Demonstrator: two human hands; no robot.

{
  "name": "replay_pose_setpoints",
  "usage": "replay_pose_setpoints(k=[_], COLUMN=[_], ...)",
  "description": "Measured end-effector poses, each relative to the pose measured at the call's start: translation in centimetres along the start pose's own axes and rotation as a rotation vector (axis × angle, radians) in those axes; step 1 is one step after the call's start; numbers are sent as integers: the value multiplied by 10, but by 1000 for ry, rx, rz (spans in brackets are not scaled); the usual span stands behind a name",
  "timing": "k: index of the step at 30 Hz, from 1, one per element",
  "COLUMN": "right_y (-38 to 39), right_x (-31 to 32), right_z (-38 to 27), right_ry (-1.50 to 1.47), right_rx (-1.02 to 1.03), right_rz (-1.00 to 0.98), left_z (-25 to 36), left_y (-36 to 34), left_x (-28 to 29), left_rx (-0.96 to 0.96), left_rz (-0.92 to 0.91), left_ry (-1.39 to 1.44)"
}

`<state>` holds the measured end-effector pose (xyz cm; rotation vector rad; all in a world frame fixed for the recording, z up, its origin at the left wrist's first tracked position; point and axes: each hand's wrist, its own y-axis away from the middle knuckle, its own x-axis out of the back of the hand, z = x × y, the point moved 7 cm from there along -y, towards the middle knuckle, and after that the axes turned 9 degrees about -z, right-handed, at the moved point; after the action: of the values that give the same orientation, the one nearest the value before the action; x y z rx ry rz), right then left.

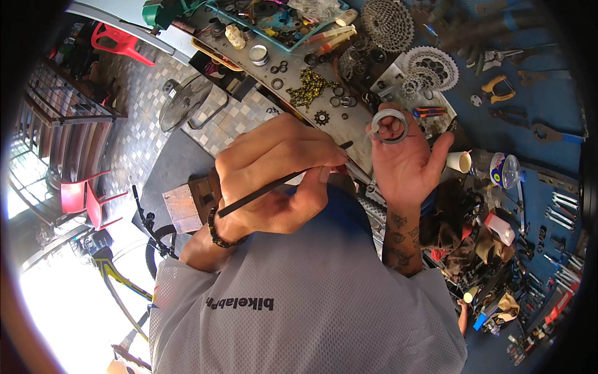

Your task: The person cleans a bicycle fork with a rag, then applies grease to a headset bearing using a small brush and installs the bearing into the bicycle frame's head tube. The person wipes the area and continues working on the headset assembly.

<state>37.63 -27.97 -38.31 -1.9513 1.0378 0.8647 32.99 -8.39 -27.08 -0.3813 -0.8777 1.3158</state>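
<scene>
My left hand (274,171) is closed in a pinch around a thin dark rod (261,192), which slants up to the right across the fingers. One end of the rod pokes out past the fingertips, toward my other hand. My right hand (408,165) is turned palm up, its curled fingers holding a grey metal ring (402,133). Fingertips show through the ring's opening. Rod and ring are apart. Beyond the hands, a yellow-and-black bicycle chain (308,88) and a small dark sprocket (321,118) lie on the workbench (283,59).
Cassettes of sprockets (387,25) and chainrings (436,65) sit at the back right. Pliers (498,90) and wrenches (564,201) line the blue surface at right, near a plastic bottle (511,171) and a paper cup (459,161). A floor fan (185,103) stands left.
</scene>
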Motion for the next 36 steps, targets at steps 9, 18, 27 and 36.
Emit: replay_pose_setpoints(k=[9, 18, 27, 36], right_y=[-3, -2, -1, -5], right_x=[-3, -2, -1, -2], right_z=[1, 8, 12, 14], right_ry=[-21, -158, -216, -210], right_rx=[2, -41, -63, -76], right_rz=[-38, 18, 80, -49], left_z=[2, -15, -8, -18], left_y=[4, 11, 5, 2], left_x=[-4, 3, 2, 9], left_rx=[-3, 205, 62, 227], left_rz=[-20, 81, 49, 67], left_ry=[-61, 187, 74, 121])
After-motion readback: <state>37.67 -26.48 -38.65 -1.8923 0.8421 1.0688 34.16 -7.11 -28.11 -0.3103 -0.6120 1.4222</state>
